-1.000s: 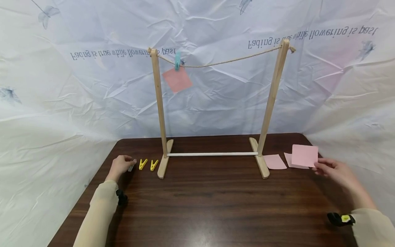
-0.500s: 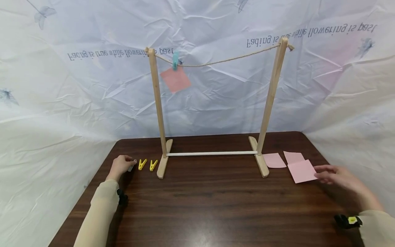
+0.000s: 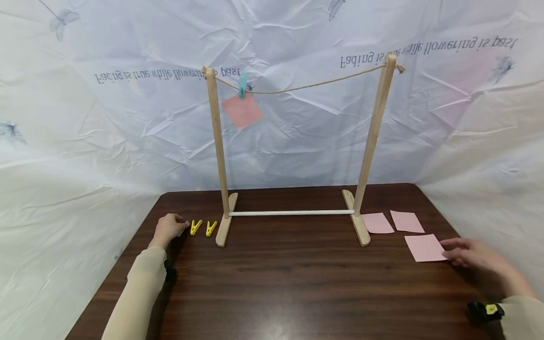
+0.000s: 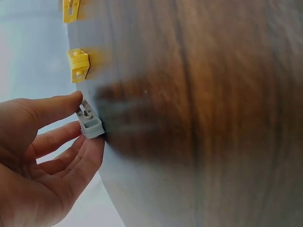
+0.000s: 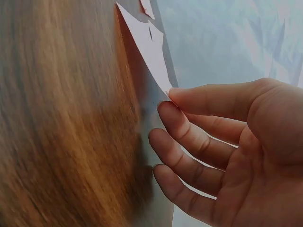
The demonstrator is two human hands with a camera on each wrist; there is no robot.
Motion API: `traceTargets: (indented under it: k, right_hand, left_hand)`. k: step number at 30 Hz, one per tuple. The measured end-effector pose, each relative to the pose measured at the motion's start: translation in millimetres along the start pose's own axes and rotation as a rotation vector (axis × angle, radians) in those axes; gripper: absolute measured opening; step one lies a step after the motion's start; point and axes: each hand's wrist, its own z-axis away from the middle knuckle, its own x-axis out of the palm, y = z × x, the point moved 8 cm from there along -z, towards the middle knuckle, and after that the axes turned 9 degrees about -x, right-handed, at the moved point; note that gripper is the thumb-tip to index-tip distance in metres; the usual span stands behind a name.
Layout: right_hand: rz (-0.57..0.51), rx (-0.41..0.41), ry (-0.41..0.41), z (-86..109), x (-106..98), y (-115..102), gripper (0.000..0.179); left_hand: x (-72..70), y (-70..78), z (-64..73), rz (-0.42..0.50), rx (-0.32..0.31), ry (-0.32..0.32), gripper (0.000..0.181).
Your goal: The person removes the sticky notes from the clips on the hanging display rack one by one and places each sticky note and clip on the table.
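Note:
My left hand [image 3: 169, 228] pinches a grey clothespin [image 4: 90, 122] between thumb and fingers, low over the table's left side. Beside it lie two yellow clothespins [image 3: 196, 227]. At the right, my right hand [image 3: 478, 257] pinches the near right corner of a square pink paper [image 3: 425, 248]. In the right wrist view this paper [image 5: 147, 45] is seen nearly edge-on, tilted, its corner between thumb and forefinger. Two more pink papers, a left one [image 3: 378, 223] and a right one [image 3: 407, 222], lie behind it.
A wooden rack stands mid-table, with a left post [image 3: 217, 141], a right post [image 3: 376, 137] and a white crossbar [image 3: 293, 213]. A rope [image 3: 314, 86] sags between the posts. From it a blue clothespin [image 3: 242, 85] holds a salmon paper [image 3: 243, 111]. Printed sheeting [image 3: 289, 156] hangs behind.
My right hand has drawn the pink paper toward me and slightly right, lowering it off the paper behind. My left hand has stayed almost still with the grey clothespin.

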Motion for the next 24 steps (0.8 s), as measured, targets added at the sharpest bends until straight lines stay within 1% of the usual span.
traceTargets:
  k: [3, 8, 13, 17, 19, 24]
  right_hand:
    - [-0.017, 0.004, -0.006, 0.9, 0.5, 3.3, 0.061]
    - [0.009, -0.006, -0.023, 2.3, 3.3, 6.1, 0.059]
    - [0.022, -0.032, -0.030, 4.8, 4.9, 5.2, 0.059]
    - [0.036, -0.049, -0.025, 5.8, 5.4, 4.6, 0.058]
    - [0.056, -0.042, -0.020, 5.6, 5.6, 6.2, 0.058]
    - [0.089, 0.008, -0.002, 2.9, 6.8, 13.3, 0.056]
  left_hand:
    - [1.2, 0.9, -0.6, -0.013, 0.002, 0.004, 0.039]
    - [0.4, 2.3, -2.2, -0.027, 0.006, 0.009, 0.038]
    - [-0.9, 5.4, -3.7, -0.017, 0.023, 0.006, 0.040]
    - [-0.6, 5.4, -4.9, -0.013, 0.016, 0.006, 0.040]
    - [-0.4, 6.1, -5.5, -0.010, 0.013, 0.006, 0.040]
    - [0.1, 8.5, -6.4, -0.003, 0.007, 0.010, 0.043]
